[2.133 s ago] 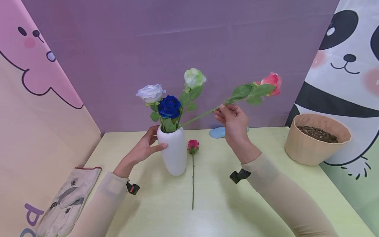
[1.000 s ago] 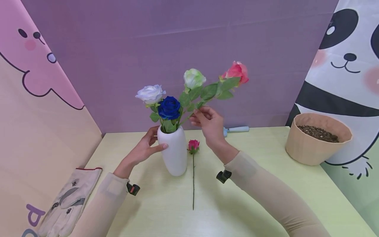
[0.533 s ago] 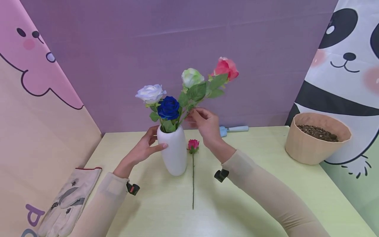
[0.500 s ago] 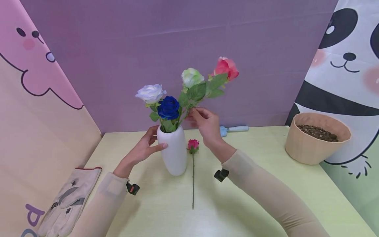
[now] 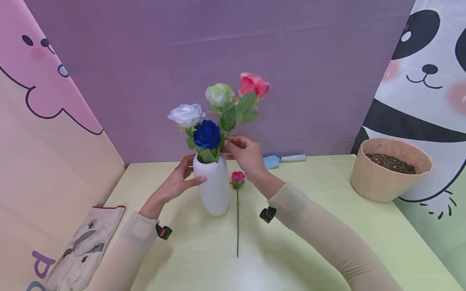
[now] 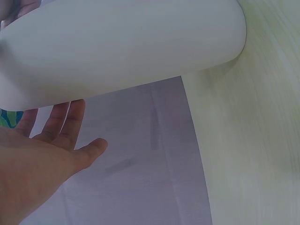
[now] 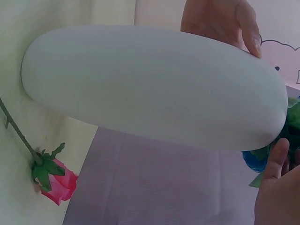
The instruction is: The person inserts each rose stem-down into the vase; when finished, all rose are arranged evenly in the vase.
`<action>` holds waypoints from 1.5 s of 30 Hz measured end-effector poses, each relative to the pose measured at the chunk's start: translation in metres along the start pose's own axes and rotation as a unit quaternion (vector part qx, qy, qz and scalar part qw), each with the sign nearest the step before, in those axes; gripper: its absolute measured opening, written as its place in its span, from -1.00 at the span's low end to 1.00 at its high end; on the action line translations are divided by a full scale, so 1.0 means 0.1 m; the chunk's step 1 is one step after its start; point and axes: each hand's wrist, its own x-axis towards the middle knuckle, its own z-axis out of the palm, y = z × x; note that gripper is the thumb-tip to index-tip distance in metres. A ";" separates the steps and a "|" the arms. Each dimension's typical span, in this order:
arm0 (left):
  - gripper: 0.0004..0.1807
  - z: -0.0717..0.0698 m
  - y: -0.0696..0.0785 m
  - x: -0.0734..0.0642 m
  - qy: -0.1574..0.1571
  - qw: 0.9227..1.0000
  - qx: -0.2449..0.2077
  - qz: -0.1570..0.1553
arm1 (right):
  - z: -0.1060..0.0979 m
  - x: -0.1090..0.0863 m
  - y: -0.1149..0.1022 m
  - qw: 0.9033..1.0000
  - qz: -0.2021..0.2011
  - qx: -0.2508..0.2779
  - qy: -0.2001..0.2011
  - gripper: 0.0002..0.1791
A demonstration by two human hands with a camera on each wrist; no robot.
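Observation:
A white vase stands upright on the table with several artificial roses in its mouth. My left hand holds it from the left, thumb on the front and fingers round the back. In the left wrist view the vase lies across the top, above the left hand. My right hand pinches stems just above the rim, below the coral-pink rose; its fingertips are partly hidden by leaves. Beside it are a pale green rose, a blue rose and a pale lilac rose.
A small magenta rose lies on the table right of the vase. Behind the right hand is a light blue trowel. A tan pot of soil stands at the right, and cloth gloves lie at the left.
My right hand has brought the coral-pink rose left and more upright, down toward the vase mouth. The pale green rose has shifted left with it. The left hand and vase have stayed put.

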 end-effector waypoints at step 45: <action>-0.13 -0.01 -0.01 0.01 -0.005 1.000 -0.002 0.009 | -0.06 -0.02 0.04 0.996 0.019 -0.068 -0.059 -0.69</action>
